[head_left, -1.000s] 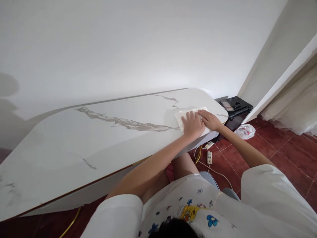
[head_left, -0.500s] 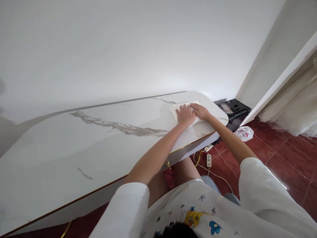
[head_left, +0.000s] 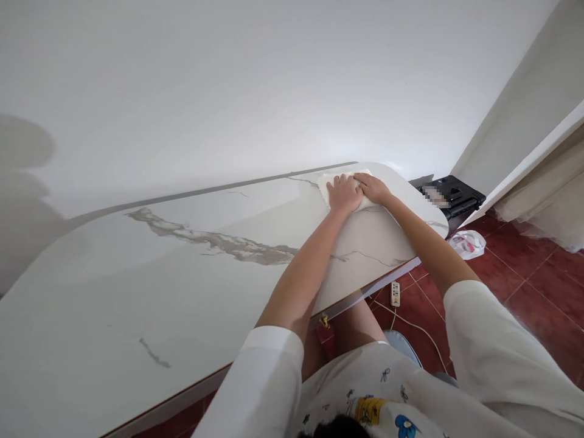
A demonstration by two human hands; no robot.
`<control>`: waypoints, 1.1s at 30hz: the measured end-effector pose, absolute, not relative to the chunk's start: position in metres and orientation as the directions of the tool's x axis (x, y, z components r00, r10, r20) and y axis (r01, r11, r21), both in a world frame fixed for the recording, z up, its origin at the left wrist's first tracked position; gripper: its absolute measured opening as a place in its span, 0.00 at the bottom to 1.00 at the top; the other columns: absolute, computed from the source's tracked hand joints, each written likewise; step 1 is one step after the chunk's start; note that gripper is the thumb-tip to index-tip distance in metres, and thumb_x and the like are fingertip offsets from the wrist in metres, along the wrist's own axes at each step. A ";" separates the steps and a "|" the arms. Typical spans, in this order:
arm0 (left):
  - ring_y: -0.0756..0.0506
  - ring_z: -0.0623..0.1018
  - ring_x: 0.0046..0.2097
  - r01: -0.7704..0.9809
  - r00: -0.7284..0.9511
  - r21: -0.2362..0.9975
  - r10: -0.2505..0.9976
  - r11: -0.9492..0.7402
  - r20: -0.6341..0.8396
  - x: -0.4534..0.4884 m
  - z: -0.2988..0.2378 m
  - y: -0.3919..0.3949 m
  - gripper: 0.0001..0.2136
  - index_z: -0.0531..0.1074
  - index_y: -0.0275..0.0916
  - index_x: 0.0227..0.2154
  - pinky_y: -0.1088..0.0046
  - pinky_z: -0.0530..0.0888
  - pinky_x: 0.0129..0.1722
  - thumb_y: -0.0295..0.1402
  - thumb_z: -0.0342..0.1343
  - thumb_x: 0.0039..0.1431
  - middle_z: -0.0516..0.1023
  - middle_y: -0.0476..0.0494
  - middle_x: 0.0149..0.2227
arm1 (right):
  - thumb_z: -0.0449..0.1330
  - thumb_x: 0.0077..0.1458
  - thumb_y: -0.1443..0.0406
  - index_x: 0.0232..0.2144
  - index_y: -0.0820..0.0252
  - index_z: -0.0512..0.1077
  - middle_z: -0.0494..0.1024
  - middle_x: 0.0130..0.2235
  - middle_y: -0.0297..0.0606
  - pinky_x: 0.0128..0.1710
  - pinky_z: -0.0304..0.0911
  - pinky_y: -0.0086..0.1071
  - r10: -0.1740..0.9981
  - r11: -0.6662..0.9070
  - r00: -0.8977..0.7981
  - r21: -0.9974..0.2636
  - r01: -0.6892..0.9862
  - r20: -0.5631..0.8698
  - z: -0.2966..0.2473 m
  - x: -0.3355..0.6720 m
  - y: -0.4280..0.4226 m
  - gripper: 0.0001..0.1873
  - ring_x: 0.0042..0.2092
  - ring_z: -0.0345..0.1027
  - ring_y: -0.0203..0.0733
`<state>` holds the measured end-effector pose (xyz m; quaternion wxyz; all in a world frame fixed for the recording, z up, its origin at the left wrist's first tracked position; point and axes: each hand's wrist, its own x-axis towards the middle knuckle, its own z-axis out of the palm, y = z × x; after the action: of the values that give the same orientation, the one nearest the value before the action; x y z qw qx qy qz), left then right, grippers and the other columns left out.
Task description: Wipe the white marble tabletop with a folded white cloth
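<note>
A white cloth (head_left: pixel 329 180) lies flat on the far right part of a white marble-look table (head_left: pixel 191 267), close to the wall. My left hand (head_left: pixel 343 194) presses down on the cloth with fingers stretched flat. My right hand (head_left: pixel 371 187) lies beside it, fingers also flat on the cloth's right part. Both arms reach far forward across the tabletop. Most of the cloth is hidden under the two hands.
A white wall (head_left: pixel 228 91) runs right behind the table. A black case (head_left: pixel 449 194) sits on the red tiled floor (head_left: pixel 524 286) past the table's right end, with a white plastic bag (head_left: pixel 468 243) and a power strip (head_left: pixel 395 293) with its cable nearby.
Both hands have slid the cloth away from me, from near the table's front right edge to its far edge by the wall. My view has leaned forward with them.
</note>
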<state>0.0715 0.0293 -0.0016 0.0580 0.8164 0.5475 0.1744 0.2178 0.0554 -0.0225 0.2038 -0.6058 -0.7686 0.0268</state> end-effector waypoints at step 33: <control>0.37 0.60 0.65 0.896 0.343 0.217 0.914 -0.388 0.218 0.101 -0.003 0.102 0.22 0.65 0.40 0.59 0.53 0.59 0.63 0.36 0.38 0.67 0.65 0.37 0.64 | 0.41 0.64 0.65 0.65 0.62 0.62 0.62 0.68 0.39 0.69 0.50 0.46 0.950 0.277 -0.214 -0.299 0.913 0.227 -0.020 0.249 0.125 0.30 0.69 0.52 0.47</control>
<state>0.1015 0.1018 -0.0031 0.0291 0.8188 0.5525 0.1530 0.2490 0.1255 -0.0204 0.1845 -0.5993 -0.7774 0.0501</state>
